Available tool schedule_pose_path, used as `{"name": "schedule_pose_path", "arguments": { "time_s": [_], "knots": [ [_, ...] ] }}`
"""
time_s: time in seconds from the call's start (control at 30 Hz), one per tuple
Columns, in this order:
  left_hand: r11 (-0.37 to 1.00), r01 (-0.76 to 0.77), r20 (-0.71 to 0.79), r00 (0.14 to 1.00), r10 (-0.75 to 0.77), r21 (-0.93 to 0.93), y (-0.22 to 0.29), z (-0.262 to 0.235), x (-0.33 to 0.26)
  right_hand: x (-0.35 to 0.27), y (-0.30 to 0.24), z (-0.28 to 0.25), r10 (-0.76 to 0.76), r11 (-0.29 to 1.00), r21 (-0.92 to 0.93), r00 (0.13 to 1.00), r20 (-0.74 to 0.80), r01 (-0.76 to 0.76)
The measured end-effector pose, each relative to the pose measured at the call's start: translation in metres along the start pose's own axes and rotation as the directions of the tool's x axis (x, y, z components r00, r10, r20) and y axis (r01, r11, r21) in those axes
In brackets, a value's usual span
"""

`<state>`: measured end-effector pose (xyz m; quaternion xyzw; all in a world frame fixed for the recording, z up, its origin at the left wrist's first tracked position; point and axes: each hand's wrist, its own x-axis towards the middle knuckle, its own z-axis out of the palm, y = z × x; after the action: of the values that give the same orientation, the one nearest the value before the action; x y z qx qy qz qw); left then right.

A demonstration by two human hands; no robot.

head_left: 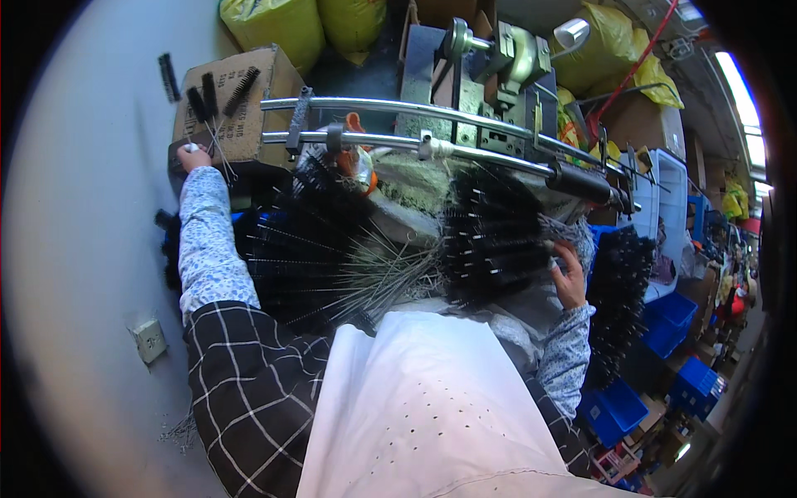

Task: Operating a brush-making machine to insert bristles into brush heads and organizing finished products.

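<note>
My left hand (196, 157) is closed at the lower left edge of a cardboard box (249, 137). In line above its fingers stands a black bristle brush (168, 77) against the wall; its thin wire stem hardly shows, but it appears to run into my grip. Several similar brushes (211, 95) lean over the box with wire stems crossing. My right hand (570, 278) has thumb and fingers curved apart, at the right end of a thick pile of black brushes (494, 236). Another brush pile (290, 249) fans out in front of me, its bare wire stems (390, 270) pointing right.
Beyond the piles runs a machine with two metal rods (398, 106) and a green-grey head (519, 62). Yellow sacks (278, 33) stand behind. More black brushes (618, 290), a pale blue crate (664, 207) and blue bins (613, 411) are on the right. A wall socket (149, 341) is at left.
</note>
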<state>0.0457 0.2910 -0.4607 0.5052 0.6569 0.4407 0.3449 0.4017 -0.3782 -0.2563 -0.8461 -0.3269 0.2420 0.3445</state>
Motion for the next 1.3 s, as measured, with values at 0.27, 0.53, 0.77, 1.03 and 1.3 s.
{"name": "schedule_pose_path", "arguments": {
  "time_s": [0.27,0.53,0.77,1.03,1.3],
  "knots": [
    [0.851,0.014,0.327,0.926,0.187,-0.525,0.178,-0.022,-0.010,0.003,0.006,-0.004,-0.101,0.993,-0.070,0.993,-0.065,0.096],
    [0.678,0.176,0.670,0.455,0.587,-0.714,0.340,-0.064,-0.272,0.003,0.016,-0.016,-0.309,0.950,-0.011,0.931,-0.195,0.313],
    [0.820,0.460,0.842,-0.238,0.484,-0.342,0.322,-0.044,-0.500,-0.017,-0.018,-0.041,-0.429,0.830,0.258,0.862,-0.271,0.494],
    [0.746,-0.435,0.863,-0.229,0.451,-0.505,0.246,-0.037,-0.594,-0.058,-0.091,0.008,-0.492,0.869,-0.078,0.841,-0.223,0.488],
    [0.892,-0.442,0.649,-0.706,-0.282,-0.094,0.318,-0.057,-0.613,-0.027,0.020,0.001,-0.608,0.707,-0.497,0.792,-0.064,0.503]
  ]
}}
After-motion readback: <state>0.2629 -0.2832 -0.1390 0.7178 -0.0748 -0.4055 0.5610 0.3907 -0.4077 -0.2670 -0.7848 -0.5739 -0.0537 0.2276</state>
